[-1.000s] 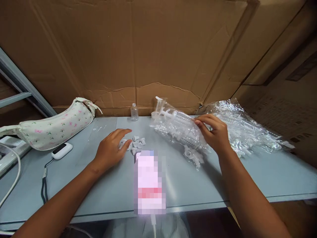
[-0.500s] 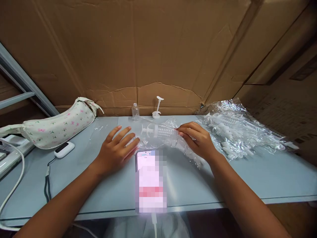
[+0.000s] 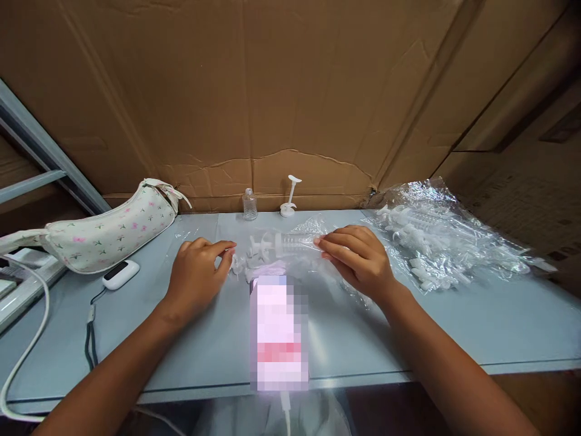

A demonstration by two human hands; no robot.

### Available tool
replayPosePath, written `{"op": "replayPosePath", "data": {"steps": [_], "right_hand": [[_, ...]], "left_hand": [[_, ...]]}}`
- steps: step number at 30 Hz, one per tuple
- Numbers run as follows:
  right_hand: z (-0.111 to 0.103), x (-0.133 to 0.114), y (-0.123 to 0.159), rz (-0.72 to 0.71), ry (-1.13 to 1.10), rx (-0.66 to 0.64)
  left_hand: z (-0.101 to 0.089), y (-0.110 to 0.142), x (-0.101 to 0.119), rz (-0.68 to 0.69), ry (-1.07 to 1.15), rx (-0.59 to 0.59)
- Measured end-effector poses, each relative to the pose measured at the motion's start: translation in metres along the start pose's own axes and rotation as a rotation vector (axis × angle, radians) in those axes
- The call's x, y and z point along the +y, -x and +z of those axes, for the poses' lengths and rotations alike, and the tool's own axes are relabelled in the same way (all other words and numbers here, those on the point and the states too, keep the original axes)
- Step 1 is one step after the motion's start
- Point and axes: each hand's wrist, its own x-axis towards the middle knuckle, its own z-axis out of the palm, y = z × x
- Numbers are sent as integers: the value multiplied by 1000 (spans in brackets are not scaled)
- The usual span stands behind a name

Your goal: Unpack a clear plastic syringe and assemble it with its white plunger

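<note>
My right hand (image 3: 361, 260) pinches the barrel end of a clear plastic syringe (image 3: 290, 242), which lies on the grey table (image 3: 136, 339) with crumpled clear film (image 3: 349, 284) under and around it. My left hand (image 3: 197, 275) is curled, its fingertips closed at a small cluster of white caps (image 3: 239, 264) just left of the syringe's plunger end. A lit phone (image 3: 279, 330) lies on the table between my forearms.
A crinkled clear bag of more syringes (image 3: 436, 242) lies to the right. At the back stand a small clear bottle (image 3: 249, 204) and a white plunger (image 3: 288, 197). A floral bag (image 3: 109, 230), a white device (image 3: 120, 274) and cables sit left. Cardboard walls the back.
My right hand brought a syringe and film from the right-hand pile to the middle, above the phone. My left hand went from flat and spread to curled over the white caps.
</note>
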Motion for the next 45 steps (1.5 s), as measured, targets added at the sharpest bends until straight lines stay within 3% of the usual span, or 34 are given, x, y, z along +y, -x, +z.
{"op": "replayPosePath", "data": {"steps": [3,8,11,14,18,23,27,31,33,35,37,40,42,45], "right_hand": [[0,-4,-3,-50,52,1],[0,-5,-2,-59,91,60],[-1,-4,0,-48,107,102],[-3,-4,1,-35,120,124],[-3,-5,4,-7,76,90],[2,-12,5,20,-24,34],[7,-12,3,154,-107,20],[15,6,12,536,-339,18],[21,18,21,733,-391,-80],[27,28,30,843,-328,-251],[30,37,38,834,-171,-392],[29,50,46,719,55,-497],[26,58,49,645,143,-495],[21,63,47,608,128,-358]], "left_hand": [[-4,-1,1,-121,136,-82],[-9,-4,1,-259,883,-283],[-10,-5,-1,-267,1146,-353],[-9,-6,-5,-262,1220,-394],[-1,-9,-9,-229,1148,-389],[7,-7,-5,-91,1008,-543],[11,-7,-3,-150,1021,-467],[12,-12,-8,-266,1083,-332],[11,-14,-10,-310,1110,-290],[10,-15,-11,-337,1145,-268],[10,-15,-10,-344,1181,-246],[10,-14,-11,-354,1214,-208],[11,-13,-11,-358,1242,-177],[11,-13,-12,-373,1296,-125]]}}
